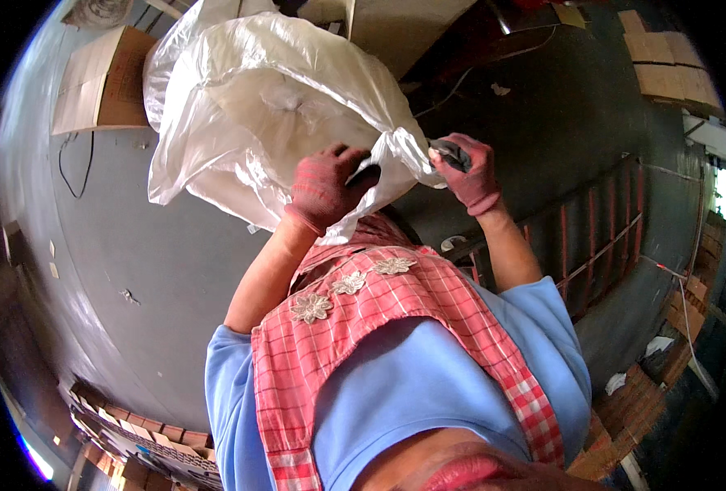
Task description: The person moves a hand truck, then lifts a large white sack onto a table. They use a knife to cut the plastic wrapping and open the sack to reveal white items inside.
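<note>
A large, thin, whitish plastic bag (207,123) spreads in front of me with its wide mouth facing up. Its film is crumpled, and I cannot make out what, if anything, lies inside. My left hand (327,186), in a dark red knitted glove with black on the thumb, is closed on the near rim of the bag. To the right, my right hand (471,173), gloved alike, pinches a twisted, gathered part of the rim. The film is drawn tight between the two hands.
A brown cardboard box (99,79) stands left of the bag on the dark grey floor (146,278). A red metal rack (592,225) is at the right. Stacked cardboard (670,65) sits far right, and more cardboard pieces (162,434) line the lower left. A dark cord (76,168) lies beside the box.
</note>
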A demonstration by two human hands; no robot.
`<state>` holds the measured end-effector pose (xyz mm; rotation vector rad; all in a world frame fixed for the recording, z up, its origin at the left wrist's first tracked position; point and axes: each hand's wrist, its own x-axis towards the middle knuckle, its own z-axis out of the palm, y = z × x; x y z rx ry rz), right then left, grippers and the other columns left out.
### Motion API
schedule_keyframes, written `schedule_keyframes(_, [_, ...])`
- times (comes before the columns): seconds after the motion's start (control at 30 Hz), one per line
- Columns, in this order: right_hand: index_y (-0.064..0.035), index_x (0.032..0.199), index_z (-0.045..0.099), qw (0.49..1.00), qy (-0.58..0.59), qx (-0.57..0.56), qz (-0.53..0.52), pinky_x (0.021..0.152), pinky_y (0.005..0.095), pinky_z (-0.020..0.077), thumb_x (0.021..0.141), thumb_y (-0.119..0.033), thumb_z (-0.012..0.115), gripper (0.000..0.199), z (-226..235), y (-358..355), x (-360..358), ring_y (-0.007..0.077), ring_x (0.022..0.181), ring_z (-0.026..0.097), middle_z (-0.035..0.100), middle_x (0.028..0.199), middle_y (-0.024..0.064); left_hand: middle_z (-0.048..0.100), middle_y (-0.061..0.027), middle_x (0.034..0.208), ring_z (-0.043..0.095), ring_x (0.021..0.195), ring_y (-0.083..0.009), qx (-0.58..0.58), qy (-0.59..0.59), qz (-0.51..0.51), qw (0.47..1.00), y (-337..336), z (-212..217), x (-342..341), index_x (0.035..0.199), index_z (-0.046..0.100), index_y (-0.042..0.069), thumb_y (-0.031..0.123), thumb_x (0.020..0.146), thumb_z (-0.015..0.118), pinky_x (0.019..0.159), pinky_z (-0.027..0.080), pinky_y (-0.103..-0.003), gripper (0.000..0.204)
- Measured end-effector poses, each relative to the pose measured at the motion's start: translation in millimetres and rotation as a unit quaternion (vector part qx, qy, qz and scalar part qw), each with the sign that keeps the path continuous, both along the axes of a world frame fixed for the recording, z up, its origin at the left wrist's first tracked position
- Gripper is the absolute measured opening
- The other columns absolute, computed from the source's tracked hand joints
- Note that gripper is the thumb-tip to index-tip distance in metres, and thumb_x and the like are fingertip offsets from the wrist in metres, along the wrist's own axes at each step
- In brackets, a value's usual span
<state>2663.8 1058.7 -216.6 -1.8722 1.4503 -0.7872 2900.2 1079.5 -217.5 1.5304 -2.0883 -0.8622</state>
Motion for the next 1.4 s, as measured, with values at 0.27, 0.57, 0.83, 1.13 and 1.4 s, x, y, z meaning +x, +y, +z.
schedule_keyframes(0.27, [-0.0046,0.077,0.063,0.938,-0.265,0.132,-0.179,0.058,0.0221,0.0423,0.075,-0.020,0.066,0.016,-20,17,-9,0.0080,0.063,0.054,0.061,0.070,-0.0025,0.061,-0.0124,0.084,0.059,0.075,-0.0316,0.022,-0.087,-0.105,0.990,-54,-15,-47,0.102,0.061,0.018,0.030,0.075,0.059,0.061,0.048,-0.037,0.030])
schedule_keyframes(0.57, [-0.0018,0.105,0.055,0.887,-0.435,0.127,-0.088,0.069,0.0225,0.0437,0.080,-0.009,0.052,0.026,-11,12,-7,0.0088,0.077,0.054,0.059,0.106,0.0058,0.061,-0.0009,0.068,0.053,0.055,-0.0063,0.181,0.344,0.238,0.890,-18,-41,-19,0.083,0.065,0.002,0.007,0.076,0.062,0.047,0.044,-0.021,0.009])
schedule_keyframes(0.83, [-0.0031,0.111,0.056,0.940,-0.323,0.108,-0.010,0.076,0.0226,0.0418,0.086,-0.022,0.051,0.032,13,-11,25,0.0074,0.082,0.053,0.060,0.102,0.0021,0.061,-0.0011,0.069,0.053,0.059,-0.0051,0.345,0.317,0.250,0.848,-15,-22,-13,0.085,0.065,0.004,0.011,0.075,0.062,0.048,0.042,-0.021,0.012])
schedule_keyframes(1.13, [-0.0038,0.107,0.059,0.894,-0.364,0.253,-0.061,0.071,0.0198,0.0370,0.084,-0.024,0.055,0.031,-52,10,9,0.0046,0.074,0.045,0.060,0.093,-0.0033,0.062,-0.0162,0.078,0.059,0.075,-0.0327,0.176,-0.032,0.018,0.984,-35,-67,-30,0.085,0.064,0.006,0.031,0.064,0.066,0.066,0.046,-0.038,0.032])
schedule_keyframes(1.4, [-0.0051,0.106,0.059,0.881,-0.384,0.270,-0.063,0.079,0.0207,0.0375,0.083,-0.020,0.056,0.027,-48,11,4,0.0040,0.084,0.049,0.061,0.102,-0.0014,0.056,-0.0018,0.061,0.051,0.050,-0.0107,0.337,0.320,0.074,0.882,-32,-56,-2,0.071,0.060,0.003,0.009,0.072,0.059,0.042,0.042,-0.024,0.007])
